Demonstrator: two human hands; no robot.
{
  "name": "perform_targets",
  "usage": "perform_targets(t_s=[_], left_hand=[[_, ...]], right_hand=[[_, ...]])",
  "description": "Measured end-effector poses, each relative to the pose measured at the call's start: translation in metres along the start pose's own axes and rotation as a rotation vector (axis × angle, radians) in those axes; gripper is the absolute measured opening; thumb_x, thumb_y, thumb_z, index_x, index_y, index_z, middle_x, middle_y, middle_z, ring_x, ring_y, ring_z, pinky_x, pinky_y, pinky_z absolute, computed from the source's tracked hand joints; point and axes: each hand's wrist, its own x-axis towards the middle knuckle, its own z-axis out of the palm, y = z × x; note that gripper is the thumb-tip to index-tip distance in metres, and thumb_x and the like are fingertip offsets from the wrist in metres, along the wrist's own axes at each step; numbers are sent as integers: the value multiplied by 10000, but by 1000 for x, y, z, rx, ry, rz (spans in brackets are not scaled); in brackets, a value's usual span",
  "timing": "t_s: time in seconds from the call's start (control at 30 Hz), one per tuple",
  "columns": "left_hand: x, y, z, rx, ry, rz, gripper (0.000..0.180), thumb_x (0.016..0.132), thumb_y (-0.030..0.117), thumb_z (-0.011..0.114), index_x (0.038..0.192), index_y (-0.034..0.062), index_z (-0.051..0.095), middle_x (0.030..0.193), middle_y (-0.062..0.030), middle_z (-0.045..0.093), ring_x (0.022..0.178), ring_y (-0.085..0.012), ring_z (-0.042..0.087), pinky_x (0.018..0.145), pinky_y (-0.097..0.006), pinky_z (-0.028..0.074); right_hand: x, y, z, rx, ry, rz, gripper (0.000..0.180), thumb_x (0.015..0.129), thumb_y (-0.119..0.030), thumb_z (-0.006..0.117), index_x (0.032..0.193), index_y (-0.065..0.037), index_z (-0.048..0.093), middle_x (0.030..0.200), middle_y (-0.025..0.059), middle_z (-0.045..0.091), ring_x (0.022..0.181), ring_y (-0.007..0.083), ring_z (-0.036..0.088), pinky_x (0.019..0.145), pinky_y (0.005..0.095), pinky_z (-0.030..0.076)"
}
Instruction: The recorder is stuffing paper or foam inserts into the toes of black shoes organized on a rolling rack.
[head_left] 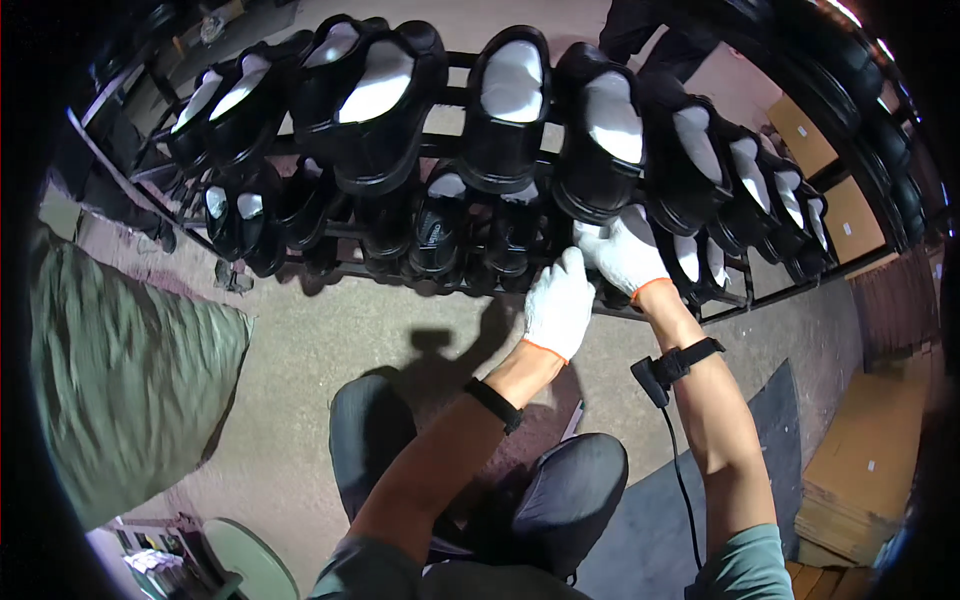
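Both gloved hands sit at the lower tier of the black shoe rack (740,296). The left hand (558,305) lies flat against a black shoe (520,235) there, fingers extended, not closed around it. The right hand (625,250) is just beside it, fingers curled at the sole of another shoe (598,140) above; whether it actually grips cannot be told. Fingertips vanish into shadow.

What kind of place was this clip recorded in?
Probably a shoe factory or workshop: a black metal rack holds rows of glossy black shoes stuffed with white filler, flattened brown cardboard sheets are stacked nearby, and the floor is bare concrete.
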Motion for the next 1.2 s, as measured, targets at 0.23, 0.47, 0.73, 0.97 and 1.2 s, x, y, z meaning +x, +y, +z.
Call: perform_targets(t_s=[0.23, 0.47, 0.73, 0.97, 1.2], left_hand=[[-17, -33, -16, -142, -15, -129, 754, 900, 96, 792, 1528, -47, 399, 1344, -291, 503, 1205, -492, 620, 1007, -529, 555], [-34, -15, 0, -14, 120, 97, 611, 992, 305, 680, 1429, -86, 505, 1390, -282, 547, 1184, -431, 634, 966, -522, 583], [-54, -33, -334, -703, -155, 432, 258, 918, 180, 739, 1124, 26, 713, 1037, -140, 707, 944, -328, 694, 803, -449, 570], [-72, 199, -819, 974, 1053, 440, 343, 836, -35, 724, 1176, 11, 710, 1103, -196, 715, 1066, -408, 687, 955, -474, 558], [-98, 348, -1209, 860, 1041, -181, 361, 986, 287, 728, 1232, 22, 722, 1167, -183, 761, 1108, -294, 741, 993, -385, 573]], right_hand=[[11, -2, 40, -153, -13, -281, 124, 897, -196, 721, 898, -98, 796, 826, 199, 741, 867, 418, 727, 800, 503, 569], [29, 67, 69, -516, 306, -364, 239, 995, -337, 656, 1096, -133, 728, 937, 151, 758, 832, 397, 743, 744, 520, 594], [-14, 189, 56, -260, 266, -17, 440, 990, 38, 671, 1425, 64, 613, 1354, 155, 704, 1147, 282, 694, 1046, 379, 551], [-38, -279, -110, 302, 3, -361, 348, 1042, -124, 630, 1354, 20, 686, 1263, 207, 730, 1122, 390, 702, 1032, 492, 552], [-6, -606, -329, 1014, -397, -485, 488, 990, 50, 622, 1475, 63, 569, 1351, 159, 679, 1168, 244, 683, 1033, 361, 554]])
